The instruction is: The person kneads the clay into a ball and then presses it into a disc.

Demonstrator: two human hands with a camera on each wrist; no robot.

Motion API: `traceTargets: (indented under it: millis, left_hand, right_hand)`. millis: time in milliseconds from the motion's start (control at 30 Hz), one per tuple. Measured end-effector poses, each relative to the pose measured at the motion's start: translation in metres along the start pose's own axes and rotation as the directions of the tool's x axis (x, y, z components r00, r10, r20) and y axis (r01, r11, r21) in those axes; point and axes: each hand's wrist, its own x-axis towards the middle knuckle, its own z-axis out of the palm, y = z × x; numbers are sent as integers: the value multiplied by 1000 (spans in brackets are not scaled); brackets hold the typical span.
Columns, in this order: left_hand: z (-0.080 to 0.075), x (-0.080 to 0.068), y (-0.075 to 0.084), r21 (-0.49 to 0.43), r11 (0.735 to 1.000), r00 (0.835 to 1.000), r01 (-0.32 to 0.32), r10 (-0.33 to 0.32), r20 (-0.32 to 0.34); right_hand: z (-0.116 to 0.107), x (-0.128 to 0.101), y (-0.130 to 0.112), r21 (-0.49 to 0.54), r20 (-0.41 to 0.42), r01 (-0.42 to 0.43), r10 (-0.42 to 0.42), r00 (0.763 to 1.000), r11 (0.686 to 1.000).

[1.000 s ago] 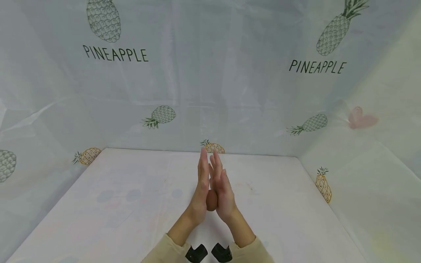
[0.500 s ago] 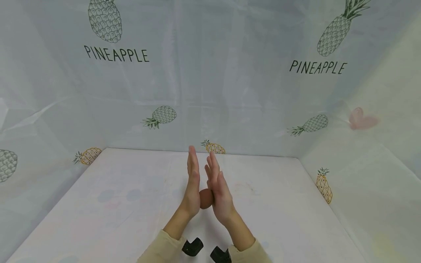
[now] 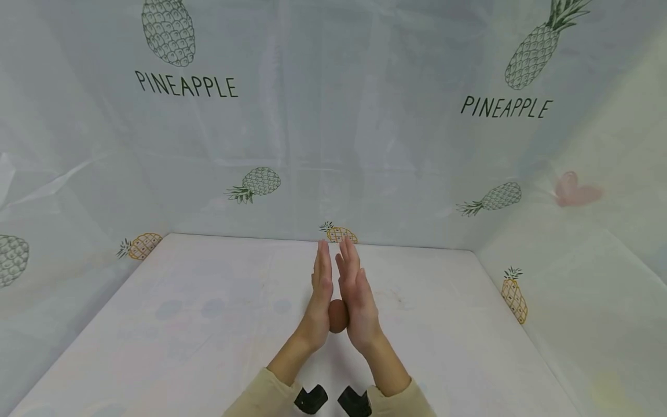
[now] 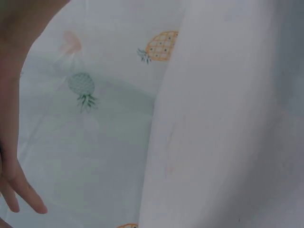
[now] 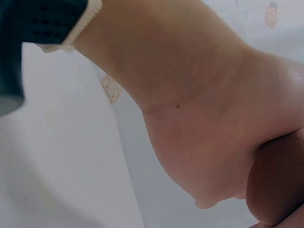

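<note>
A smooth brown ball (image 3: 339, 316), matte like modelling clay, sits between the two palms near the middle of the head view. My left hand (image 3: 318, 304) presses it from the left side, fingers straight and pointing away. From the right, the palm of my right hand (image 3: 361, 307) meets it, its fingers also stretched out and slightly apart. Close up in the right wrist view, the brown ball (image 5: 278, 178) bears against the base of the palm. Part of a hand shows along the edge of the left wrist view, where the ball is hidden.
Below the hands lies a white table (image 3: 219, 347). A pale sheet (image 3: 365, 116) printed with pineapples hangs behind it and along both sides. Black wrist camera mounts (image 3: 311, 399) stick out inward from the beige sleeves (image 3: 266, 397).
Both hands first shift left, the left one more, then come back right with the ball between them. The palms slide against each other and the ball looks rounder midway, slightly longer now.
</note>
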Motion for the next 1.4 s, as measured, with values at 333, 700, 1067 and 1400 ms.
traceTargets:
  millis: [333, 700, 1067, 1400]
  left_hand:
    - [10, -5, 11, -68, 997, 1000, -21, 23, 18]
    - [0, -1, 16, -81, 995, 998, -60, 57, -32]
    - [-17, 6, 20, -70, 996, 990, -59, 49, -135]
    - [-20, 9, 10, -66, 998, 984, -1, -10, -177]
  right_hand:
    - [-4, 1, 2, 34, -17, -2, 2, 1000, 999]
    - [4, 0, 13, 24, 15, -42, 42, 999, 999]
    - [14, -2, 11, 32, 70, -82, 79, 994, 996]
    - [16, -2, 9, -4, 66, -43, 44, 997, 999]
